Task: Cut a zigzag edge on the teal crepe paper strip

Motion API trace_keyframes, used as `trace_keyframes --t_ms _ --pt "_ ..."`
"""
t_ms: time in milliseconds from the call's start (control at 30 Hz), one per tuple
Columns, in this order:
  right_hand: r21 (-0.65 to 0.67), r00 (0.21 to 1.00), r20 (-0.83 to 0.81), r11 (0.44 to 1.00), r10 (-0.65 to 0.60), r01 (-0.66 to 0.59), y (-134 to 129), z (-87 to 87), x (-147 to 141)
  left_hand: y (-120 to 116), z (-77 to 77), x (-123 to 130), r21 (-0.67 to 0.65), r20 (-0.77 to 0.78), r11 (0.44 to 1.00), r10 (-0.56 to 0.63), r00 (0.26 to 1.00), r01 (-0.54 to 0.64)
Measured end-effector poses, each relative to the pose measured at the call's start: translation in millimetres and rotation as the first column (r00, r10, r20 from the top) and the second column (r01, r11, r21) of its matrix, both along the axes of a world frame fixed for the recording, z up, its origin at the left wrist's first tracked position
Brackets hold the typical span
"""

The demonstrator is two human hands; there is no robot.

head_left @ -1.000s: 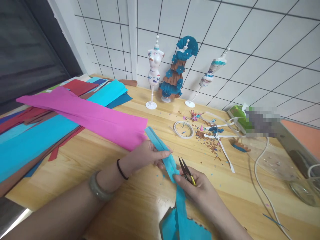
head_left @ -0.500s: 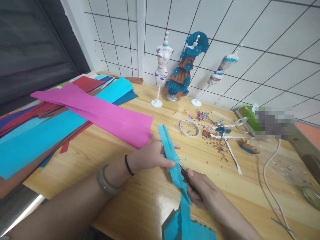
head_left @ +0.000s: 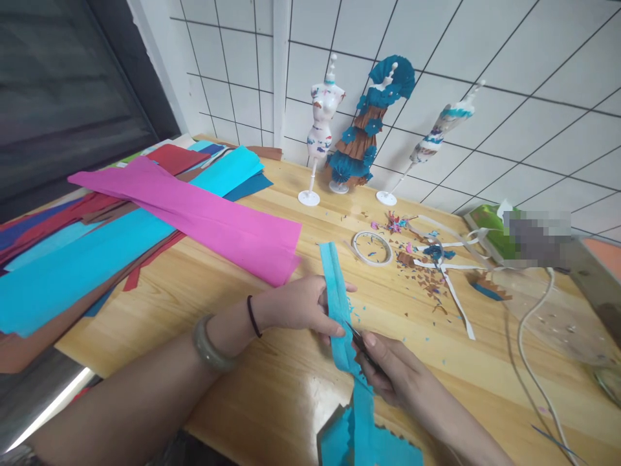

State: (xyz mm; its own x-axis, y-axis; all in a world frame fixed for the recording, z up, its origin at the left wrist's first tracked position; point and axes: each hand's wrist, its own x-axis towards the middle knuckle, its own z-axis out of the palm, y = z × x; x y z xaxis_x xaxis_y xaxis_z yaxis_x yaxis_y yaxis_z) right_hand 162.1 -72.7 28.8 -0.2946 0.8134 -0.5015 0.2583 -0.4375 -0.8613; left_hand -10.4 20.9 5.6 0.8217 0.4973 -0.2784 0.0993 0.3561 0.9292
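My left hand point(head_left: 315, 309) is closed on a folded strip of turquoise crepe paper point(head_left: 334, 278), thumb on top and fingers behind it. Scissors point(head_left: 365, 349) are in my right hand point(head_left: 395, 369), their blades at the strip's right edge beside my left thumb. That edge is notched below the blades. The strip trails down over a wider piece of turquoise paper point(head_left: 392, 448) with a jagged edge at the bottom of the view. Small turquoise snippets point(head_left: 358, 310) lie on the table just beyond the blades. My right fingers partly hide the scissor handles.
Crepe paper sheets, a pink one point(head_left: 228, 226) uppermost, are piled at left. Along the wall stand two bare dress forms point(head_left: 323, 123) and one in a paper dress point(head_left: 361, 133). A tape roll point(head_left: 356, 243), scraps point(head_left: 427, 281) and a white cable point(head_left: 521, 336) lie rightward.
The whole view has shifted slightly. Both hands keep their holds on the strip and the scissors, with the blades still at the strip's right edge.
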Motion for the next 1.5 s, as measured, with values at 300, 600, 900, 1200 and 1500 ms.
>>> trace_keyframes --t_ms 300,600,900,1200,1500 --pt "-0.021 1.000 0.001 1.000 -0.022 0.023 -2 -5.8 0 3 -10.6 -1 -0.072 0.021 0.996 -0.047 0.999 0.048" --pt "0.026 1.000 0.028 1.000 -0.011 0.010 -2 -6.3 -1 3 -9.3 -1 -0.066 0.015 0.997 -0.041 0.999 0.042" --pt "0.037 0.997 0.072 0.999 0.030 -0.032 0 -4.2 -2 2 -11.9 1 -0.131 0.043 0.991 -0.014 0.999 0.020" --pt "0.056 0.996 0.082 0.998 0.036 -0.040 2 0.9 -3 3 -12.6 0 -0.132 0.084 0.991 0.005 0.996 0.006" --pt "0.087 0.999 0.046 0.996 0.025 -0.029 0 -3.3 0 3 -9.0 0 -0.056 0.025 0.998 -0.002 1.000 0.004"
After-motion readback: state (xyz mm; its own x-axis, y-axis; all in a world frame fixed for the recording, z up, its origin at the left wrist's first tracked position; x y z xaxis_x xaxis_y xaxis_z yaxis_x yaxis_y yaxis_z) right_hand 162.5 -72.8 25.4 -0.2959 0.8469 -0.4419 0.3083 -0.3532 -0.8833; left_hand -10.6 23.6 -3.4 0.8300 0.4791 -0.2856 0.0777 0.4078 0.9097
